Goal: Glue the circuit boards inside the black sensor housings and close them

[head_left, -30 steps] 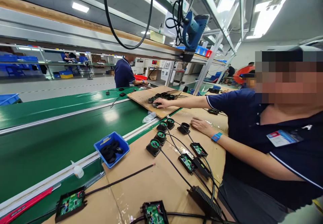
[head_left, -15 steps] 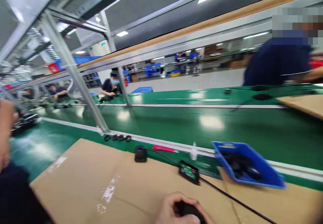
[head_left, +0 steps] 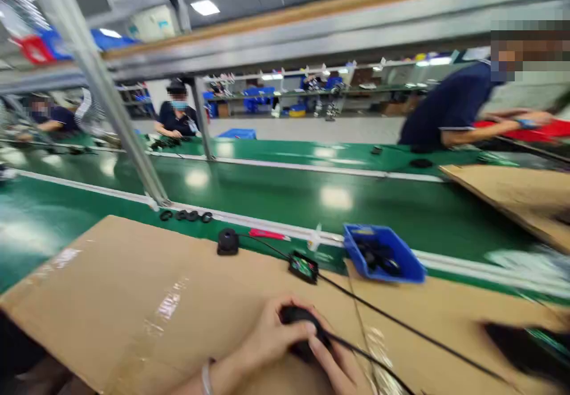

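Observation:
Low in the middle of the head view, a black rounded housing (head_left: 297,316) with a thick cable is held between my hands. My left hand (head_left: 274,331) reaches in from the lower left, its fingers wrapped round the housing and thumb on top. From the lower right my right hand (head_left: 335,364) grips the near right side, close to where the cable leaves. Just beyond them, on the cardboard sheet (head_left: 146,282), lies a small open black case with a green circuit board (head_left: 303,266). A thin cable links it to a black square-based piece (head_left: 228,242).
A blue bin (head_left: 412,267) of black parts stands right of the circuit board. A red cutter (head_left: 268,234), a small white bottle (head_left: 314,239) and several black rings (head_left: 192,215) line the green belt's (head_left: 258,190) edge. A metal post (head_left: 104,86) rises left. Co-workers sit across.
The view has swung right and down, bringing both hands and the housing further into sight. The arm at the far left edge is gone from view.

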A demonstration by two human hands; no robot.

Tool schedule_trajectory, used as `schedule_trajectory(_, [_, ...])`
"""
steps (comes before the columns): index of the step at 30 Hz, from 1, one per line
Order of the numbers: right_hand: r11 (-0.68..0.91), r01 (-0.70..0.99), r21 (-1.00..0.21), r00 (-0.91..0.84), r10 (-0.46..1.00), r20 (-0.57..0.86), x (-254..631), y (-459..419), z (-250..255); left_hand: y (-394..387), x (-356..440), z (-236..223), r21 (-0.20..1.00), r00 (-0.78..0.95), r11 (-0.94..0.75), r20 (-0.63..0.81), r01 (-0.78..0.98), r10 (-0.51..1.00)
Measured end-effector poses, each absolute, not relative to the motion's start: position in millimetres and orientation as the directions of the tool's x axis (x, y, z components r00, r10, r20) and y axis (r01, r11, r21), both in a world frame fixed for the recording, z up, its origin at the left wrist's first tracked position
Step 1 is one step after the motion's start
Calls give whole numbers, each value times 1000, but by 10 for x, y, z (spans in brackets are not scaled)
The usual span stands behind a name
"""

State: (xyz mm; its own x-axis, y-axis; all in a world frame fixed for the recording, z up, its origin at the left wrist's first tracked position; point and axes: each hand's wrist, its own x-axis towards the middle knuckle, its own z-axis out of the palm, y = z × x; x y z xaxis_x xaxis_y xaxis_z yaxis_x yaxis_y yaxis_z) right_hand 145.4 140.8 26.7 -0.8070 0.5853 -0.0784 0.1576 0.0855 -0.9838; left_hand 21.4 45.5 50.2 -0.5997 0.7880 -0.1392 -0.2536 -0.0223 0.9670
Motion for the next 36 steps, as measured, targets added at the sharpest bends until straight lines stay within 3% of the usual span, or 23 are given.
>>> schedule_trajectory(5, [-61,120,-991,-850,510,-135,1404,1405,390,489,143,596,954,-519,28,-188,-300,834])
schedule_trajectory(12, [-119,57,-991,-876,470,-107,1419,1368,437,455,149,652,961,-495,77,-205,-267,844])
schedule_trajectory(24, [0,47,-999,-891,452,-42,1494,1374,467,453,135,703,977,-479,112,-187,-181,858])
schedule_trajectory(31, [88,86,-992,-907,419,-42,1592,1490,519,456,93,733,924,-417,126,-281,-362,864])
schedule_trajectory(36, [175,67,-982,-909,417,12,1615,1574,545,434,77,792,926,-370,141,-275,-351,887])
